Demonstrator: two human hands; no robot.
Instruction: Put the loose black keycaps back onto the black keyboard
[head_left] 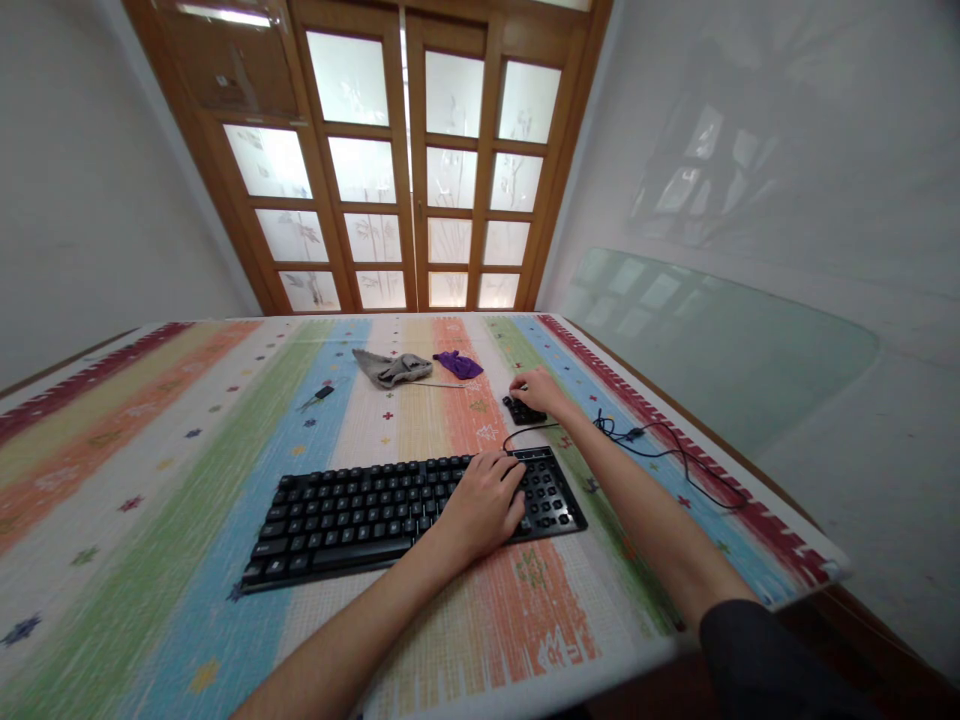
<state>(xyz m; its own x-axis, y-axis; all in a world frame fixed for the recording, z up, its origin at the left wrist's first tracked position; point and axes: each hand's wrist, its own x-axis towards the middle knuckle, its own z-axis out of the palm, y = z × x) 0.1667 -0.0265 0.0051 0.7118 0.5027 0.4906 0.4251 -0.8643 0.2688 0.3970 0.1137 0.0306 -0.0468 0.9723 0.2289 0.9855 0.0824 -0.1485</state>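
Observation:
A black computer keyboard point(352, 520) lies slightly slanted on the striped tablecloth. Its number pad at the right end point(551, 490) shows bare switches where keycaps are off. My left hand point(484, 500) rests on the keyboard just left of that pad, fingers bent and a little apart, thumb toward me; the keys beneath it are hidden. Beyond the keyboard's upper right corner sits a small cluster of black keycaps point(525, 412). Over this cluster is my right hand point(541, 390), fingertips brought together; whatever is between them is too small to make out.
A black cable point(675, 440) coils to the right of my right forearm. Farther back lie a grey cloth point(394, 368), a purple cloth point(459, 365) and a thin rod point(442, 385). A small dark key-like object point(322, 393) is at left. Wooden glazed doors point(412, 200) stand behind the table.

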